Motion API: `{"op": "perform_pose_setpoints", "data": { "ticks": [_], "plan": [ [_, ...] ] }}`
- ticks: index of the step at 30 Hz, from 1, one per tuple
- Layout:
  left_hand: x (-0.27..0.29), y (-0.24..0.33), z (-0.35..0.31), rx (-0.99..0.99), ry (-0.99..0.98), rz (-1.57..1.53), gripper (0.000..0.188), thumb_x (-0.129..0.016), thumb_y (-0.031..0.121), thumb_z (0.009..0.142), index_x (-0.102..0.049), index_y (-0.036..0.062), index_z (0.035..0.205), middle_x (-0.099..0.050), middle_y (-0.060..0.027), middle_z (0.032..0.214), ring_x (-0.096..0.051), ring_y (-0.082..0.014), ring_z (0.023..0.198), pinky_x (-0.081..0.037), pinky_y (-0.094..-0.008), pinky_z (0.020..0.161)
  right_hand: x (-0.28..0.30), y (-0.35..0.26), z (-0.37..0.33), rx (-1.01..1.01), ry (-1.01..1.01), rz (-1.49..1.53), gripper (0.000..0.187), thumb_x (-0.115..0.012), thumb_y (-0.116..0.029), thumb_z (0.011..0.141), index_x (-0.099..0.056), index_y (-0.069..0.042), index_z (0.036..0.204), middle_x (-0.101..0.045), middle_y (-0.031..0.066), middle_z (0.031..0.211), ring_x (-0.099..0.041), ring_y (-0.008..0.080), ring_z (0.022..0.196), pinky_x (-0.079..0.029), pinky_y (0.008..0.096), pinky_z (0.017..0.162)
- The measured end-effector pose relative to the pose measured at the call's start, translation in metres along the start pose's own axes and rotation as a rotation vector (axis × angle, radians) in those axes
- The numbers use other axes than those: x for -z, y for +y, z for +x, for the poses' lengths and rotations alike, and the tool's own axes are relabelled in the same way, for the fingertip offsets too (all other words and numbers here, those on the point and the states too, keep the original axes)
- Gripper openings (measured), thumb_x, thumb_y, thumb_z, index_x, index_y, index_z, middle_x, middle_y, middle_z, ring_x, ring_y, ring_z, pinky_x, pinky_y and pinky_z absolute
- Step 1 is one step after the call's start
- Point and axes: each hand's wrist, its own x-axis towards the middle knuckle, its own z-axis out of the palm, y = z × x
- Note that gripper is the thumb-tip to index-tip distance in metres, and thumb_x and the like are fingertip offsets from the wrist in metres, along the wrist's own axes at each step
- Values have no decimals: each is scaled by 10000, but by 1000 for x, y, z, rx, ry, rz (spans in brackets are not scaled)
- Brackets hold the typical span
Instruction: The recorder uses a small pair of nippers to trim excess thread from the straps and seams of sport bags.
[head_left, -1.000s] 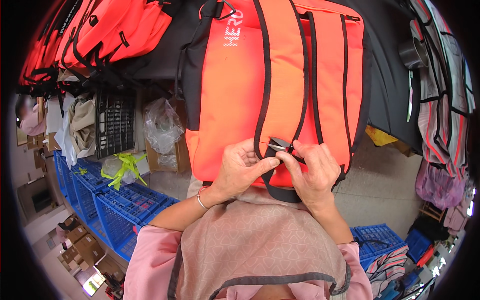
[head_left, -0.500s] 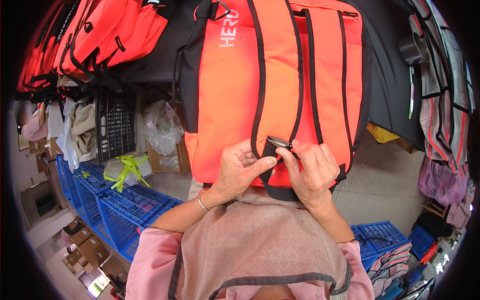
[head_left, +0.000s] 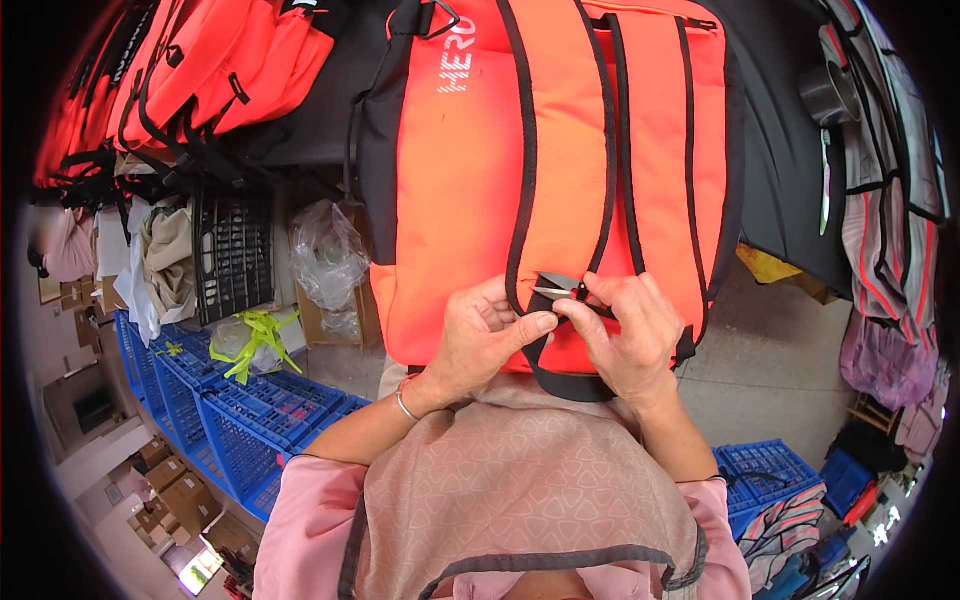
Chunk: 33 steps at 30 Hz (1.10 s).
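A bright orange-red backpack (head_left: 455,200) with black edging lies in front of me, its two shoulder straps upward. My left hand (head_left: 480,335) pinches the lower end of the nearer-left shoulder strap (head_left: 568,150), thumb on top. Thread snips (head_left: 556,288) sit in my right hand (head_left: 632,330), their metal blades parted and pointing left over the strap end. A black webbing strap (head_left: 570,385) loops below both hands. The fingers hide most of the snips' body and the exact spot between the blades.
More orange-red bags (head_left: 230,70) are piled at the far left on the black-covered table (head_left: 790,190). Blue crates (head_left: 265,410) stand at left, others (head_left: 765,470) at right. A dark metal cup (head_left: 828,95) and striped grey fabric (head_left: 880,240) are at the right.
The snips' blades have spread wider apart. My right hand has shifted slightly right, and the shoulder strap has moved a little to the right.
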Motion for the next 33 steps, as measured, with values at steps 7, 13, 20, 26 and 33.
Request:
{"op": "perform_pose_setpoints", "data": {
  "ticks": [7, 13, 20, 26, 33],
  "plan": [
    [10, -6, 0, -56, -11, -85, 326, -673, 35, 896, -603, -41, 1205, -672, -80, 1058, -635, -105, 915, -540, -275, 818, 19, 12, 36, 255, -201, -14, 303, -827, -250, 680, -629, -71, 823, -560, 5, 700, -519, 177, 596, -403, 314, 503],
    [19, 9, -4, -33, -89, -95, 311, -679, 27, 883, -622, -55, 1177, -671, -67, 1051, -623, -99, 907, -527, -266, 804, 32, 6, 84, 615, -388, -99, 330, -809, -312, 661, -653, -96, 855, -566, -17, 723, -496, 150, 612, -354, 304, 517],
    [29, 17, -9, 75, -107, -104, 304, -691, 39, 870, -640, -38, 1159, -665, -31, 968, -604, -72, 845, -506, -233, 741, 27, -4, 110, 801, -467, -89, 160, -687, -268, 692, -597, -161, 770, -496, -38, 686, -518, 133, 682, -391, 291, 580],
    [30, 13, -9, 47, -105, -80, 308, -671, 19, 880, -630, -40, 1179, -662, -25, 992, -607, -70, 870, -513, -237, 767, 26, -1, 114, 704, -632, -94, 144, -680, -271, 729, -597, -157, 760, -516, -37, 669, -538, 148, 690, -421, 303, 583],
    [30, 13, -6, 38, -133, -72, 338, -665, 14, 883, -605, -62, 1207, -661, -39, 1037, -612, -89, 926, -512, -260, 838, 23, -1, 114, 727, -630, -94, 159, -685, -275, 744, -592, -148, 760, -525, -29, 669, -545, 151, 683, -442, 310, 584]
  ]
}}
